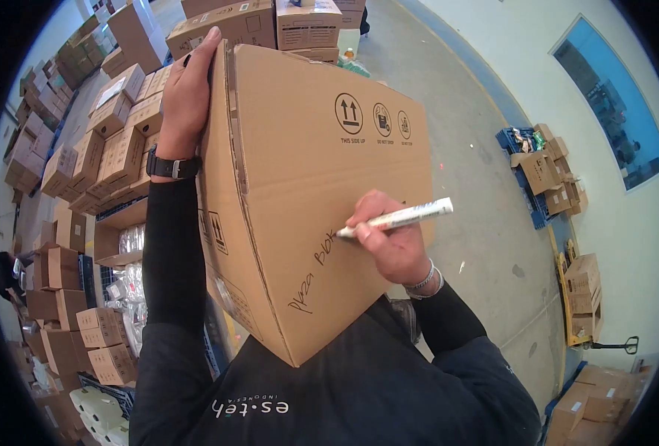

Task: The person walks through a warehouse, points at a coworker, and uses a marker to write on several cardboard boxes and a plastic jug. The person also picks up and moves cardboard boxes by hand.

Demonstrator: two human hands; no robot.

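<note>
A large cardboard box is tilted up in front of my chest, its printed face towards me. My left hand, with a black watch on the wrist, grips the box's upper left edge; part of its fingers is hidden. In my right hand is a white marker, its tip touching the cardboard. Handwritten black letters, reading about "Plaza Blok", run slantwise up to the tip. Above them are printed handling symbols, including "THIS SIDE UP".
Stacked cartons and an open box of clear plastic packs stand on the left. More boxes are behind. Along the right wall are a blue pallet with cartons and a yellow pallet jack.
</note>
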